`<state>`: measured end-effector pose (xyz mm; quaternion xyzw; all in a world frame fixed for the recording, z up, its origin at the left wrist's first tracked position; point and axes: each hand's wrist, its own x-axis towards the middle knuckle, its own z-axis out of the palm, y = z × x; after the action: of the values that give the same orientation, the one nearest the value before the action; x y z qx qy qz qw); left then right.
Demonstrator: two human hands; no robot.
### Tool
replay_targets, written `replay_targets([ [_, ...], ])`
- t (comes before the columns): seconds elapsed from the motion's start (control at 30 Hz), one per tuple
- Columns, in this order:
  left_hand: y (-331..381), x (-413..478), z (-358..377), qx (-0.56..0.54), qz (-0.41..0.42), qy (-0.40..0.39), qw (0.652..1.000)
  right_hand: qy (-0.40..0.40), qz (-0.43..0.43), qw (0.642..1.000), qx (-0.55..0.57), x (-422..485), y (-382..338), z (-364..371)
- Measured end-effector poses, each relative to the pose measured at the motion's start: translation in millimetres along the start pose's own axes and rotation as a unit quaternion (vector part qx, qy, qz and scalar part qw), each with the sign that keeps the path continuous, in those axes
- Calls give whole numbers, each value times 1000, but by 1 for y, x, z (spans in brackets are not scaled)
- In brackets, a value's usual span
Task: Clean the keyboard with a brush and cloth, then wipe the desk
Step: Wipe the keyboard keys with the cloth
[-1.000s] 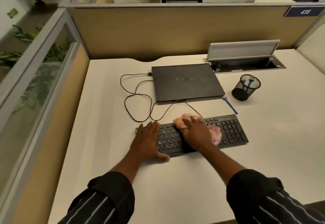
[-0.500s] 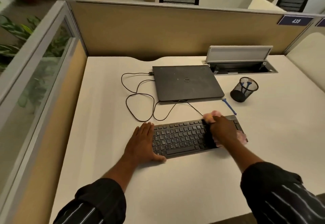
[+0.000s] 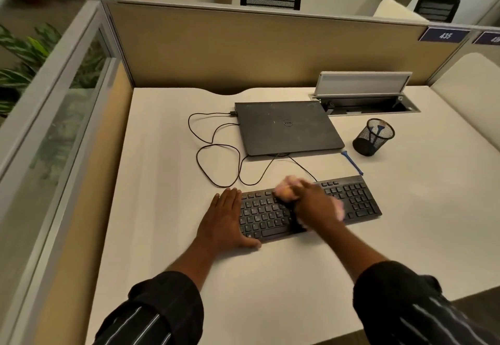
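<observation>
A black keyboard (image 3: 354,198) lies on the white desk (image 3: 167,209) in front of me. My left hand (image 3: 226,219) rests flat on the keyboard's left end, fingers spread, holding nothing. My right hand (image 3: 315,204) presses a crumpled pink cloth (image 3: 288,186) onto the middle keys; the cloth shows above my fingers and again at my wrist's right side. Motion blurs this hand. A thin blue brush (image 3: 351,162) lies on the desk just beyond the keyboard's right end.
A closed black laptop (image 3: 286,128) sits behind the keyboard, its black cable (image 3: 205,150) looping to the left. A black mesh pen cup (image 3: 372,137) stands at the right. Behind it an open cable hatch (image 3: 362,93) is set in the desk. Partition walls (image 3: 243,47) enclose the back and left.
My right hand with the pink cloth swept from the middle keys to the keyboard's right end, then back left to the middle. My left hand stayed on the left end.
</observation>
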<state>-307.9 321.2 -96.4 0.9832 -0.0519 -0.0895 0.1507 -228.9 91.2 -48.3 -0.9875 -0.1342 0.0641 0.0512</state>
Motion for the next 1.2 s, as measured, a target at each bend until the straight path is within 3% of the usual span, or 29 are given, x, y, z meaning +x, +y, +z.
replay_targets([
  [0.1,-4,-2,-6,8,19,-18,1000,-4,93,996,-10,8,56,-10],
  [0.2,-9,-4,-9,-7,32,-25,999,-3,125,992,-11,14,65,-11],
  [0.4,-8,-4,-8,-23,32,-10,999,47,58,996,-44,6,-15,17],
  [0.5,-10,-2,-8,-36,31,-16,999,10,-21,999,-22,-7,-79,29],
  [0.6,-16,1,-5,-48,30,-19,998,-17,-47,999,0,-24,-114,18],
  [0.73,-20,0,-2,-32,51,-8,998,-17,-66,998,-7,-20,-74,5],
  [0.83,-22,-6,-8,-27,42,-9,999,34,13,999,-21,-5,-11,-5],
  [0.93,-25,-14,-12,-50,27,-8,998,23,64,995,-66,11,40,-9],
  [1.0,-25,-18,-13,-67,17,1,998,-17,60,994,-86,19,38,-8],
  [1.07,-24,-19,-13,-92,5,6,996,-8,1,996,-87,19,14,-7],
  [1.2,-24,-18,-12,-122,-1,2,993,13,-82,996,33,3,-71,-4],
])
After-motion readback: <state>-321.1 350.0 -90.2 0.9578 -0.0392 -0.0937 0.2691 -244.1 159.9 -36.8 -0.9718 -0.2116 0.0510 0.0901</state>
